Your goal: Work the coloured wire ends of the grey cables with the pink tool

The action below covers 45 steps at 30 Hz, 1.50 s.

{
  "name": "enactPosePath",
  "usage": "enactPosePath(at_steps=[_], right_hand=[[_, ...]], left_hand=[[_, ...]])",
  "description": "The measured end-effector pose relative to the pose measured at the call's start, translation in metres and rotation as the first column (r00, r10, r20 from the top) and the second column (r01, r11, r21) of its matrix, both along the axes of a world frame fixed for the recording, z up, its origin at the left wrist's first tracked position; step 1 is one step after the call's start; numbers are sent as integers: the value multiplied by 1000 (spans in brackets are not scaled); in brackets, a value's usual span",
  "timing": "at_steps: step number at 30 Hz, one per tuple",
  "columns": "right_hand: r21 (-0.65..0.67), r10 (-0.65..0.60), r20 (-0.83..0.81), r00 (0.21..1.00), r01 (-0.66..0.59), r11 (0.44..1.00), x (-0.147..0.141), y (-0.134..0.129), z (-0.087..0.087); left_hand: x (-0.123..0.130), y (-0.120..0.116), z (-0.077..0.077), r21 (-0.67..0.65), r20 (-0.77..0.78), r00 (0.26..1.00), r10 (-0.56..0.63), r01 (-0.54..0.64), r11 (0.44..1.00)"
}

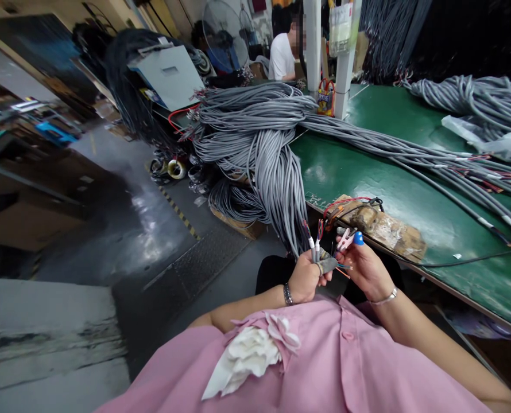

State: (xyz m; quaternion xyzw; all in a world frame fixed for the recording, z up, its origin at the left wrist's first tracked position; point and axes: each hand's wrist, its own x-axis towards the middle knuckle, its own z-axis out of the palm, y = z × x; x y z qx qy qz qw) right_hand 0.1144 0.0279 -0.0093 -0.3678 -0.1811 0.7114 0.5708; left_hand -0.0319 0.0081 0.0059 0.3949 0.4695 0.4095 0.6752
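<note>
My left hand [306, 279] is closed around the ends of grey cables [314, 252]. Thin coloured wires [320, 229] fan out of their cut ends, and white sleeves sit just below the wires. A grey covering wraps my left thumb. Close on the right, my right hand [367, 271] has its fingers drawn together, with a blue finger cap [358, 238] on one of them. Pale strips show at its fingertips; what it pinches is too small to make out. More loose wire ends [345, 268] stick out between the two hands.
A thick bundle of grey cables [277, 149] hangs over the edge of the green table [367, 178]. Beyond my right hand lies a tape-wrapped wooden block [384, 229] with a red wire. Cable ends run across the table. A person [281, 56] sits behind a white post [313, 46].
</note>
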Motion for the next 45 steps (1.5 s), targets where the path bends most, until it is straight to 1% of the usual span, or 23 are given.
enactPosePath(at_steps=[3, 7, 11, 13, 17, 19, 22, 23, 25, 28, 30, 33, 35, 40, 45], right_hand=[[1, 5, -56, 998, -5, 1000, -1, -2, 0], [24, 28, -152, 988, -24, 999, 0, -4, -4], [33, 68, -186, 980, -64, 997, 3, -2, -6], [37, 82, -162, 983, -77, 996, 4, -1, -5], [67, 58, -64, 996, -54, 996, 3, -1, -1], [101, 22, -18, 1000, -20, 995, 2, -2, -2], [177, -68, 89, 994, 52, 983, 1, -2, -5], [188, -80, 119, 990, 57, 980, 1, -2, -6], [159, -43, 138, 990, 21, 987, 0, 0, -7], [62, 43, 64, 997, -47, 997, 0, 3, -4], [35, 29, 8, 1000, -29, 999, -2, 6, -2], [41, -22, -41, 999, 24, 999, -4, 7, 1], [46, -29, -54, 998, 31, 998, -6, 6, 0], [71, 4, -109, 994, 3, 997, -3, 1, -4], [108, 86, -121, 989, -74, 991, 2, 1, -3]], left_hand=[[-1, -1, 0, 2, -5, 1000, 5, -5, 1000], [-5, -7, 3, 7, 25, 1000, 17, -17, 1000], [-11, -12, 7, 12, 41, 999, 18, -18, 1000], [-12, -13, 8, 28, 49, 998, 26, -28, 999], [-10, -10, 8, 46, 70, 996, 55, -59, 997], [-7, -8, 8, 50, 85, 994, 71, -76, 996], [-2, -5, 9, 46, 97, 992, 82, -87, 995], [-1, -4, 9, 42, 96, 992, 80, -84, 996], [0, -3, 8, 36, 94, 993, 75, -78, 996], [2, -1, 7, 34, 87, 993, 74, -77, 996], [2, 0, 5, 27, 76, 994, 79, -82, 996], [2, 0, 1, 15, 50, 995, 84, -85, 996], [2, -1, 0, 17, 39, 996, 82, -83, 996], [-5, -6, 2, 31, 45, 996, 76, -78, 997], [-10, -9, 9, 52, 82, 991, 107, -112, 992]])
